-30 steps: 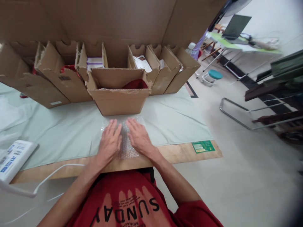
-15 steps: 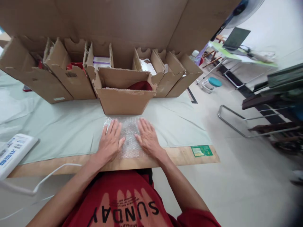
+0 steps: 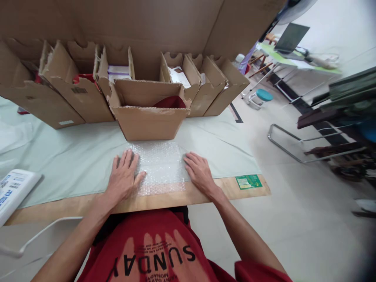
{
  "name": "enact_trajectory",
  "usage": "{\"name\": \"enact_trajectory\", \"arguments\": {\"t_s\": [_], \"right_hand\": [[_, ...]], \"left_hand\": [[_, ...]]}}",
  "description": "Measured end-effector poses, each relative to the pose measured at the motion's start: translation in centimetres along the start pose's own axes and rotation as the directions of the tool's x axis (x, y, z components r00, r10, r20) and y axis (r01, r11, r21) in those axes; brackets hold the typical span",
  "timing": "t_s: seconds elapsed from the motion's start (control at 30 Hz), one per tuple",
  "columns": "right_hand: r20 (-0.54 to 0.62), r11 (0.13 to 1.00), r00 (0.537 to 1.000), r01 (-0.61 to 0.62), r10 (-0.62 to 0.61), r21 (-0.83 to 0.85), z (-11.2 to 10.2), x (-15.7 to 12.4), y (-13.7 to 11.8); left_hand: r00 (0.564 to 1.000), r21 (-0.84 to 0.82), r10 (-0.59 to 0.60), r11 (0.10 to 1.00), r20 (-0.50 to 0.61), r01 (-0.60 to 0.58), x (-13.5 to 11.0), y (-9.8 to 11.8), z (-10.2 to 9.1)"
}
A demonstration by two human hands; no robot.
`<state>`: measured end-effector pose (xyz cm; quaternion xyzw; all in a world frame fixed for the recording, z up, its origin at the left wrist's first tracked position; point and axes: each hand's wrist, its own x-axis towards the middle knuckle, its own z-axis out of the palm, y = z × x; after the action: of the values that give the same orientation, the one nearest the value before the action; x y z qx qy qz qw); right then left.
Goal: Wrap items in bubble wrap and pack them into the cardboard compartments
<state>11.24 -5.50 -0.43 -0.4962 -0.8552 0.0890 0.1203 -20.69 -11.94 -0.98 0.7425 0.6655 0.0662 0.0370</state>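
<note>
Wrap: the bubble wrap [image 3: 160, 166] lies flat on the green cloth [image 3: 73, 160]. Its near edge is on the bare wood of the surface [image 3: 205, 194].
Left: the left hand [image 3: 123, 181] lies flat, fingers spread, on the wrap's left edge.
Right: the right hand [image 3: 200, 175] lies flat, fingers spread, on the wrap's right edge.
Behind: an open cardboard box [image 3: 149, 123] stands just past the wrap.

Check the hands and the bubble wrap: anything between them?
Nothing visible. The left hand lies flat on the left edge of the bubble wrap, and the right hand lies flat at its right edge. The cardboard box stands beyond the far edge, clear of both.
</note>
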Motion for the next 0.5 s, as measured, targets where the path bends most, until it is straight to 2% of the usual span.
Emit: {"name": "enact_trajectory", "arguments": {"t_s": [0.1,0.2,0.3,0.4,0.43,0.5], "right_hand": [[0.049,0.988,0.988,0.142,-0.145,0.064,-1.3,-2.9,0.8],[0.109,0.954,0.948,0.292,-0.299,0.073,-1.1,-4.0,-0.4],[-0.009,0.919,0.925,0.379,-0.381,0.109,0.3,-3.3,-2.3],[-0.214,0.892,0.923,0.37,-0.321,0.259,0.9,-2.1,-3.6],[-0.251,0.879,0.933,0.335,-0.259,0.338,0.8,-1.8,-3.9],[-0.242,0.836,0.965,0.211,-0.096,0.507,0.2,-1.3,-4.1]], "left_hand": [[0.98,-0.076,0.196,0.978,0.022,-0.194,-1.6,0.3,-0.3],[0.951,-0.113,0.307,0.947,0.041,-0.301,-2.6,0.6,0.0],[0.945,-0.118,0.323,0.942,0.046,-0.316,-2.9,0.4,0.2],[0.936,-0.17,0.348,0.927,0.056,-0.335,-3.1,-0.3,-0.4],[0.935,-0.202,0.35,0.921,0.056,-0.332,-3.2,-0.6,-0.8],[0.952,-0.285,0.305,0.916,0.038,-0.282,-3.4,-1.2,-1.6]]}}
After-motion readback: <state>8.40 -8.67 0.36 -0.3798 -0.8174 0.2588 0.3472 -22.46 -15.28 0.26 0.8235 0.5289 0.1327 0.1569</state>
